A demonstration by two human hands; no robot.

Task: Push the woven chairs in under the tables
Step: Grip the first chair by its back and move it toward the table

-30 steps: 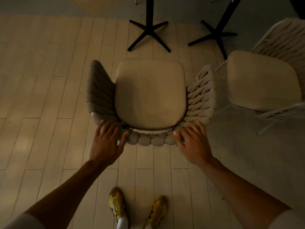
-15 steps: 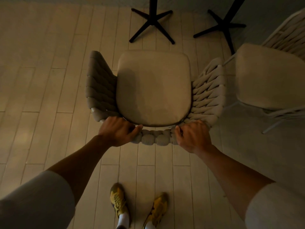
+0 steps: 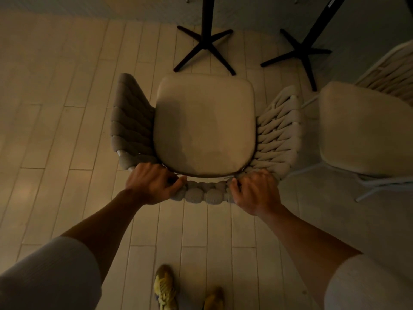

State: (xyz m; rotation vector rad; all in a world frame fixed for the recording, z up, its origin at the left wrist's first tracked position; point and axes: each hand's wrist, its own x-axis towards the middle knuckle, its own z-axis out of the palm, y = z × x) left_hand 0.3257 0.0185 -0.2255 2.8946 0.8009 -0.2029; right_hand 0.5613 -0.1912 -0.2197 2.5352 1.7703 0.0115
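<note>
Both hands have closed since a second ago: then they reached flat toward the back rim, and now the left hand point(image 3: 154, 183) and the right hand point(image 3: 254, 191) curl their fingers over the braided back rim of the woven chair point(image 3: 204, 128), one at each rear corner. That chair has also slid forward, so the front edge of its seat cushion lies just beside the nearest feet of the black table base point(image 3: 204, 44) ahead of it; the tabletop is out of view. Ahead and to the right of the chair stands a second table base point(image 3: 306, 52), also a black cross. Just to the chair's right, close but apart, sits a paler chair point(image 3: 362, 128) with the same weave. Under the chair runs a floor point(image 3: 67, 130) of long pale planks laid front to back. Ahead of the chair, around the bases, the planks give way to a greyer, finely textured surface. The light is dim and warm. Behind the chair, yellow shoes point(image 3: 164, 287) stand on the planks.
</note>
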